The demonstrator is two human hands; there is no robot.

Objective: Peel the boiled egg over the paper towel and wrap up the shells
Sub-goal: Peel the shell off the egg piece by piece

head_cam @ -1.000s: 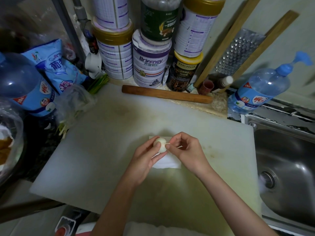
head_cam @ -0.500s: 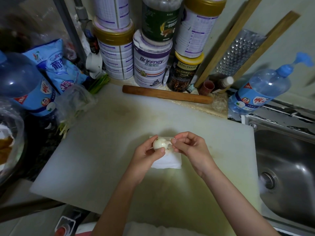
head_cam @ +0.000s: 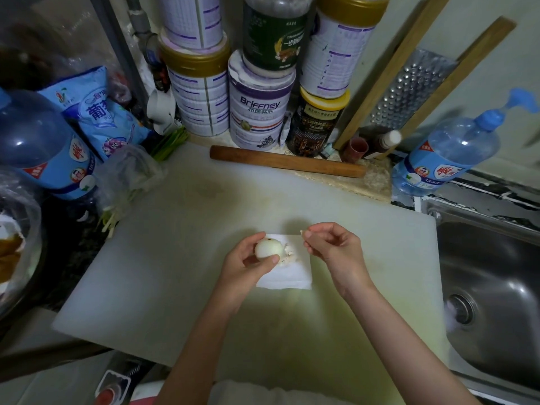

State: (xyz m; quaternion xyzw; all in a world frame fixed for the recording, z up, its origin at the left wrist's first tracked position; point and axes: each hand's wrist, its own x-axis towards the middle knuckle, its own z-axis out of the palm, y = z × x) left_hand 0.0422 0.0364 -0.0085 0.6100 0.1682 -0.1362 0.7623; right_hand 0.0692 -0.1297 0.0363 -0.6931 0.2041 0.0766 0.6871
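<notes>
Egg [head_cam: 267, 249], partly peeled, sits just above the paper towel [head_cam: 289, 276] on the cutting board [head_cam: 175, 273], held in the curled fingers of the left hand [head_cam: 248, 266], while the right hand [head_cam: 333, 247] beside it pinches a shell scrap [head_cam: 302, 232] between thumb and fingertip.

The cutting board [head_cam: 204, 258] is matt white plastic, kinda scuffed and stained. The paper towel [head_cam: 289, 276] is soft white paper. The egg [head_cam: 267, 248] looks smooth and a bit shiny, the shell flake [head_cam: 301, 232] dull. The rolling pin [head_cam: 286, 165] is plain smooth wood, the sink [head_cam: 496, 287] glossy stainless steel, and the grater [head_cam: 409, 92] bumpy perforated metal.
</notes>
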